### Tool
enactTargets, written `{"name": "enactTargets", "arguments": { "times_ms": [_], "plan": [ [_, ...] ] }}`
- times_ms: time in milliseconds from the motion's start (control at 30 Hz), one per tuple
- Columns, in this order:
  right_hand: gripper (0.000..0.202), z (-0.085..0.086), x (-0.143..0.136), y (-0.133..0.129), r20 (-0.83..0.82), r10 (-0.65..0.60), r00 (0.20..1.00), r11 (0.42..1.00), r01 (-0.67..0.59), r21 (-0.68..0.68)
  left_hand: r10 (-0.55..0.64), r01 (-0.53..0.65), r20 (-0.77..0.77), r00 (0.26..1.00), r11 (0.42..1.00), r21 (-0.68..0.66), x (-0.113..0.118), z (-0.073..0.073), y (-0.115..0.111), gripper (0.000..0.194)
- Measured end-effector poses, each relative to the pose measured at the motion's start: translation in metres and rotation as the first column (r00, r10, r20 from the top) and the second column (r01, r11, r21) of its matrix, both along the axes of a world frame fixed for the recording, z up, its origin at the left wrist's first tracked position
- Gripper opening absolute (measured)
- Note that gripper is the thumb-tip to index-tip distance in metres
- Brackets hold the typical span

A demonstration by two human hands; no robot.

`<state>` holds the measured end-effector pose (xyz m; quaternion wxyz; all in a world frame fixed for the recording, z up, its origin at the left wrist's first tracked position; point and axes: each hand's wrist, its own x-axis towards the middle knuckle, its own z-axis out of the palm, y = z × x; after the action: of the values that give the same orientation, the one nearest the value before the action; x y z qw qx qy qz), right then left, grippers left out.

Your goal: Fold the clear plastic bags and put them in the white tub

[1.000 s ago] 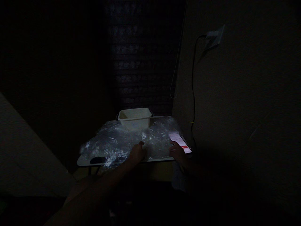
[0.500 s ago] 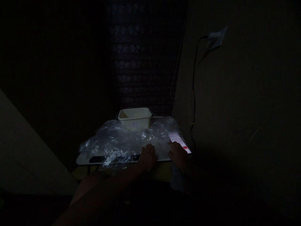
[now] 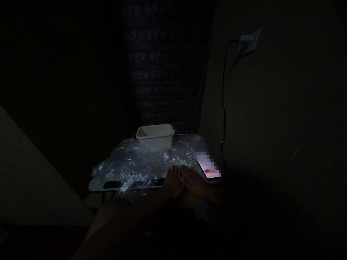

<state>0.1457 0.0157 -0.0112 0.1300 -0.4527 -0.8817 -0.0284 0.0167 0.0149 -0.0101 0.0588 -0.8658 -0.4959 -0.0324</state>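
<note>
Side by side at the front edge of a small table (image 3: pixel 95 185) lie my two hands. My left hand (image 3: pixel 174 180) rests flat, palm down, with its fingers stretched forward at the edge of the clear plastic sheet (image 3: pixel 146 162). My right hand (image 3: pixel 193 181) is also flat, its fingertips touching or just beside the left hand. Neither holds anything. A phone with a lit screen (image 3: pixel 208 166), partly pixelated and with a red patch, lies right of my right hand. Behind the sheet's crumpled middle stands a cream plastic tub (image 3: pixel 157 142) with dark side handles.
The room is very dark. A black cable (image 3: pixel 223 97) hangs from a wall outlet (image 3: pixel 251 40) on the right. A dark window blind (image 3: pixel 162 72) with a looped cord is behind the table. A pale slanted panel (image 3: pixel 29 180) stands at the left.
My right hand has moved left, away from the phone, and now lies flat beside my left hand. The left hand has shifted slightly right. The tub and sheet stay put.
</note>
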Motion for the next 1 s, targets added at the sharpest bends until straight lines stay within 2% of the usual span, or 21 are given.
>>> {"name": "enactTargets", "arguments": {
  "times_ms": [200,367,433,533,667,800,1000],
  "plan": [
    [0.056,-0.007,0.007,0.001,0.068,-0.129,0.989,0.992,0.129,0.010,0.025,-0.026,0.015,1.000,0.997,0.067,-0.002,-0.005,0.001,0.055],
    [0.059,-0.005,0.006,0.001,0.059,-0.254,0.966,0.967,0.252,0.030,0.052,-0.052,0.005,0.999,0.997,0.055,-0.004,-0.002,-0.005,0.058],
    [0.056,-0.001,0.005,0.000,0.043,-0.211,0.976,0.977,0.210,0.041,0.059,-0.060,0.003,0.998,0.997,0.054,-0.006,0.002,-0.008,0.058],
    [0.051,0.004,0.002,0.000,0.027,-0.070,0.997,0.997,0.069,0.036,0.032,-0.032,0.012,0.999,0.997,0.065,-0.009,0.008,-0.008,0.054],
    [0.048,0.004,-0.002,0.004,0.014,0.024,1.000,0.999,-0.024,0.039,-0.033,0.032,0.007,0.999,0.998,0.048,-0.010,0.007,-0.001,0.050],
    [0.048,-0.002,-0.001,0.009,0.047,0.013,0.999,0.999,-0.014,0.040,-0.024,0.024,0.008,1.000,0.999,0.035,-0.010,0.000,0.003,0.052],
    [0.050,-0.007,0.007,0.014,0.061,-0.098,0.993,0.995,0.095,0.042,0.041,-0.044,0.036,0.999,0.995,0.086,-0.012,-0.004,0.002,0.061]
  ]
}}
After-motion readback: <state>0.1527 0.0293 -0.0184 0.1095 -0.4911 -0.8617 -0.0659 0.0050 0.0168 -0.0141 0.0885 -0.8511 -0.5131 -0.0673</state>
